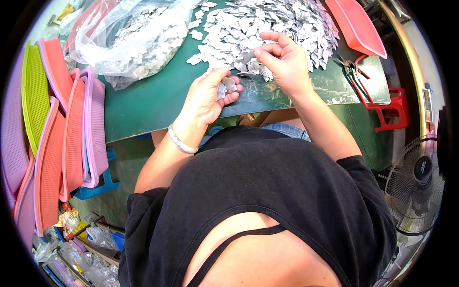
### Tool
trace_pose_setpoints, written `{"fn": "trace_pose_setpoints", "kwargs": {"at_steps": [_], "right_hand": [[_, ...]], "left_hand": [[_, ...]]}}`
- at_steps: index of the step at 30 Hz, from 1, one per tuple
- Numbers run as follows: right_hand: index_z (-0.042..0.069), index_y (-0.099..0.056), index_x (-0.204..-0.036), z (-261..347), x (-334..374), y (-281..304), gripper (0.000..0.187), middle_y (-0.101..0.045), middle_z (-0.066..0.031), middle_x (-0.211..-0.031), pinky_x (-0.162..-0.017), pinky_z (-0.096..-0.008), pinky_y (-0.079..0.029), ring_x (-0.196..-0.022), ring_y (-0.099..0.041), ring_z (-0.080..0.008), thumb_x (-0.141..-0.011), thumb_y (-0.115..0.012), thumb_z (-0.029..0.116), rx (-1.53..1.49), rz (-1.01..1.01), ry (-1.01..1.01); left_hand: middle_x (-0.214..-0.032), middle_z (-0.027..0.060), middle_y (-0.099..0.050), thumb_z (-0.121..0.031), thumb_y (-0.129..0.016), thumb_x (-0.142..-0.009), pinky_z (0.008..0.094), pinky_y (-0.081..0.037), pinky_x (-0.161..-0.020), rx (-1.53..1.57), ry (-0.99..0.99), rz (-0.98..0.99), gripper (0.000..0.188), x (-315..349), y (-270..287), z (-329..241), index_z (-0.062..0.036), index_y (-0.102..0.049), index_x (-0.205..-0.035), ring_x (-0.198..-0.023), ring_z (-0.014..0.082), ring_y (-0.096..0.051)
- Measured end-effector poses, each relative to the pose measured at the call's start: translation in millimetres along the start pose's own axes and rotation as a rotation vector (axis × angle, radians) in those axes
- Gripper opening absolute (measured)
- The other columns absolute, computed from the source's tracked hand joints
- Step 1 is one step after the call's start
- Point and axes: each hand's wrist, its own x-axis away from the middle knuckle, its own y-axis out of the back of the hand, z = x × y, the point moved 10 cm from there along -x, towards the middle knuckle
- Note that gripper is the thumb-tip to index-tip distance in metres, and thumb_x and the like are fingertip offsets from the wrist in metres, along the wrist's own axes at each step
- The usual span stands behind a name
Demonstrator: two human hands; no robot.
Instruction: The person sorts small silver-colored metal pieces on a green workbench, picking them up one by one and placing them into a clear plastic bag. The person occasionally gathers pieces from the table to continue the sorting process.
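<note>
Small flat grey pieces with irregular outlines lie in a large pile (296, 24) at the far side of the green table. My left hand (203, 98), at the near edge of the pile, is curled around several grey pieces (226, 87) resting against its fingers. To its right, my right hand (289, 64) pinches one flat grey piece (246, 58) between thumb and forefinger, just above the pile. Behind my left hand sits a clear plastic bag (112, 52) with many more such pieces inside.
Stacked plastic baskets (71, 129) in orange, purple and green stand at the left. A red tray (358, 28) and red-handled pliers (353, 71) lie on the green table (143, 110) at the right. A red stool (394, 110) and a fan (416, 182) stand farther right.
</note>
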Motion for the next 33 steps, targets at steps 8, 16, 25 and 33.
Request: {"fn": "trace_pose_setpoints", "kwargs": {"at_steps": [8, 16, 25, 33], "right_hand": [[-0.006, -0.047, -0.112, -3.6, -0.5, -4.9, 0.039, -0.064, -0.0071, -0.082, -0.069, -0.0203, -0.045, -0.075, -0.058, -0.0086, -0.077, -0.060, 0.002, -0.036, 0.084, -0.057], [0.003, -0.053, -0.111, 29.0, 18.2, -26.7, 0.039, -0.062, -0.0035, -0.076, -0.068, -0.0257, -0.044, -0.075, -0.058, -0.0150, -0.073, -0.063, 0.005, 0.626, 0.298, 0.226], [0.003, -0.056, -0.102, 31.1, 37.9, -38.7, 0.036, -0.060, -0.0087, -0.074, -0.068, -0.0370, -0.045, -0.074, -0.056, -0.0272, -0.067, -0.061, 0.006, 0.965, 0.319, 0.503], [0.000, -0.056, -0.103, 15.9, 18.1, -22.9, 0.031, -0.064, -0.0128, -0.072, -0.063, -0.0295, -0.048, -0.066, -0.063, -0.0238, -0.074, -0.060, 0.010, 0.435, 0.248, 0.144]], "left_hand": [[-0.083, 0.0117, -0.059, -0.024, -0.050, -0.088, 0.0278, -0.049, -0.058, 0.012, -0.021, 0.081, 0.027, 5.6, -12.5, -5.4, -0.0007, -0.051, -0.101, -0.071, 0.0210, -0.059], [-0.084, 0.0088, -0.058, -0.025, -0.053, -0.086, 0.0270, -0.047, -0.059, 0.028, -0.006, 0.115, 0.019, 2.0, -3.8, -1.5, -0.0068, -0.051, -0.091, -0.073, 0.0186, -0.058], [-0.078, 0.0072, -0.057, -0.015, -0.056, -0.082, 0.0250, -0.045, -0.056, 0.009, -0.015, 0.074, 0.010, 3.1, 0.4, -4.5, -0.0061, -0.055, -0.087, -0.070, 0.0177, -0.056], [-0.072, 0.0015, -0.055, -0.014, -0.058, -0.083, 0.0216, -0.042, -0.050, -0.194, -0.026, 0.096, 0.013, 5.0, -10.1, 1.9, -0.0067, -0.054, -0.092, -0.062, 0.0126, -0.054]]}}
